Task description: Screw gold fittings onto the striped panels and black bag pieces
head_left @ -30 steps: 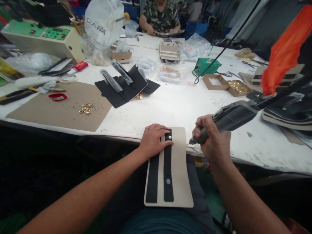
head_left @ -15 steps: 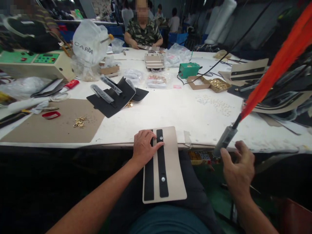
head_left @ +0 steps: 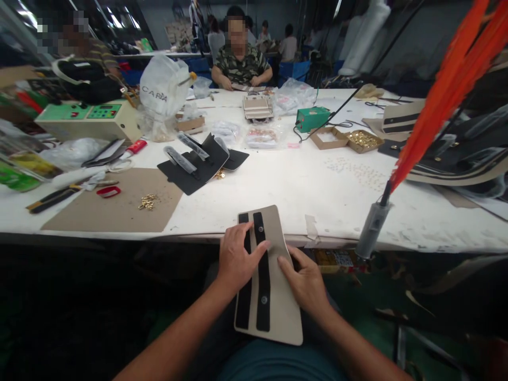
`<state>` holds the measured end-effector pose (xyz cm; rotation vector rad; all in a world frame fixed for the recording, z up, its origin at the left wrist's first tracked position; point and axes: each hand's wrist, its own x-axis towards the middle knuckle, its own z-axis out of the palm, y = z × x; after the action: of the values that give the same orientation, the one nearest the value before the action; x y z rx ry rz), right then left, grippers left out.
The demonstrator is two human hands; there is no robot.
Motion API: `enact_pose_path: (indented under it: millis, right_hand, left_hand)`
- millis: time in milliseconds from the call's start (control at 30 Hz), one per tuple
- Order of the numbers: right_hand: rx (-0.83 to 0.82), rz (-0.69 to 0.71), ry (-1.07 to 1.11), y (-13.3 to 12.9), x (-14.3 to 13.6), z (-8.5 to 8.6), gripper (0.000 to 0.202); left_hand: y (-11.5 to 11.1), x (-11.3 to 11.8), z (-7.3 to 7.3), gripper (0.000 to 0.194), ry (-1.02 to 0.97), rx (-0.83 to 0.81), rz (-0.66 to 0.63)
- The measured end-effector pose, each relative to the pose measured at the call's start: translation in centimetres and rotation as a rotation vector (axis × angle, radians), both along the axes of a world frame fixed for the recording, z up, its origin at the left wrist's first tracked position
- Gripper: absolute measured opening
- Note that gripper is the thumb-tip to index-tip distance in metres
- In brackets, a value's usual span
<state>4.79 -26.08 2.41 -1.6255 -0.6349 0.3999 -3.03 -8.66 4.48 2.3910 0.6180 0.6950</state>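
A beige panel (head_left: pixel 280 296) with two black strips leans from my lap against the table's front edge. Two round metal studs sit on its inner black strip (head_left: pixel 263 275). My left hand (head_left: pixel 238 254) holds the panel at its upper left, with thumb and index finger over the strips and the other fingers partly hidden. On the right edge, my right hand (head_left: pixel 307 275) grips the panel, thumb on the face and fingers partly behind it. A grey cylindrical tool (head_left: pixel 373 230) wrapped in clear plastic hangs to the right, below a bundle of orange-red strands (head_left: pixel 432 106).
Brass-coloured pieces (head_left: pixel 147 202) lie on a brown board (head_left: pixel 115 214) at left. Behind are black pieces with plastic-wrapped handles (head_left: pixel 190 169), a green box (head_left: pixel 313 119) and a carton of gold fittings (head_left: pixel 363 139). Across the table sits a person in camouflage (head_left: pixel 242 66).
My right hand has come away from the hanging tool and taken the panel's right edge. The tool now hangs more upright. My left hand stays on the panel, and the view has shifted slightly.
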Motion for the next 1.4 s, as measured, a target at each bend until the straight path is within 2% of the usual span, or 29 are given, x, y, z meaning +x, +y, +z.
enact_pose_path:
  millis: [133, 200, 300, 400, 467, 533, 600, 667, 733, 767, 833, 900, 1000, 1067, 1133, 1233, 1400]
  right_hand:
    - [0.055, 0.043, -0.288, -0.1, -1.7, 1.2, 0.03]
    - [0.059, 0.089, -0.41, 0.0, -2.6, 1.7, 0.034]
    - [-0.018, 0.182, -0.559, 0.4, -3.8, 2.8, 0.035]
    - [-0.091, 0.284, -0.647, 1.0, -4.9, 4.3, 0.036]
    - [-0.081, 0.348, -0.637, 1.0, -5.4, 5.7, 0.035]
    - [0.006, 0.381, -0.63, 0.6, -5.4, 7.7, 0.032]
    - [0.112, 0.334, -0.678, -0.4, -4.8, 10.4, 0.032]
    - [0.145, 0.214, -0.732, -1.3, -3.6, 12.9, 0.029]
    - [0.108, 0.072, -0.738, -1.5, -1.9, 14.6, 0.023]
    - [0.086, 0.03, -0.726, -1.3, -1.0, 14.8, 0.018]
    - [0.046, 0.03, -0.689, -0.2, 0.7, 14.1, 0.012]
    - [-0.006, 0.096, -0.629, 1.2, 2.0, 12.4, 0.015]
    - [-0.063, 0.132, -0.553, 2.6, 2.8, 9.6, 0.015]
    - [-0.052, 0.139, -0.574, 2.9, 2.8, 8.6, 0.011]
    - [-0.035, 0.165, -0.677, 2.8, 2.9, 8.1, 0.007]
    - [-0.016, 0.204, -0.857, 2.7, 3.5, 7.8, 0.012]
    - [0.028, 0.212, -1.024, 2.7, 4.8, 7.6, 0.015]
  left_hand:
    - [-2.5, -2.2, 0.9, 0.083, -0.078, -0.446, 0.062]
    - [-3.5, -2.9, 1.6, 0.088, -0.132, -0.634, 0.064]
    - [-4.5, -3.5, 3.0, 0.07, -0.244, -0.85, 0.069]
    - [-4.7, -3.9, 4.4, 0.049, -0.325, -1.016, 0.13]
    - [-4.5, -4.0, 5.4, 0.048, -0.37, -1.135, 0.167]
    - [-4.3, -4.0, 6.1, 0.05, -0.417, -1.233, 0.161]
    - [-3.9, -3.8, 6.6, 0.051, -0.479, -1.271, 0.135]
    - [-3.6, -3.6, 6.8, 0.05, -0.539, -1.298, 0.107]
    - [-3.4, -3.4, 6.8, 0.05, -0.549, -1.331, 0.064]
    - [-3.3, -3.4, 6.8, 0.05, -0.534, -1.344, 0.033]
    - [-3.3, -3.5, 6.8, 0.048, -0.496, -1.352, -0.028]
    - [-3.4, -3.6, 6.8, 0.046, -0.467, -1.356, -0.074]
    - [-3.5, -3.8, 6.8, 0.046, -0.443, -1.37, -0.107]
    - [-3.4, -3.8, 6.7, 0.046, -0.431, -1.379, -0.103]
    - [-3.2, -3.6, 6.8, 0.045, -0.425, -1.392, -0.088]
    - [-2.7, -3.3, 7.2, 0.042, -0.428, -1.428, -0.071]
    - [-2.0, -2.8, 8.1, 0.037, -0.417, -1.59, -0.083]
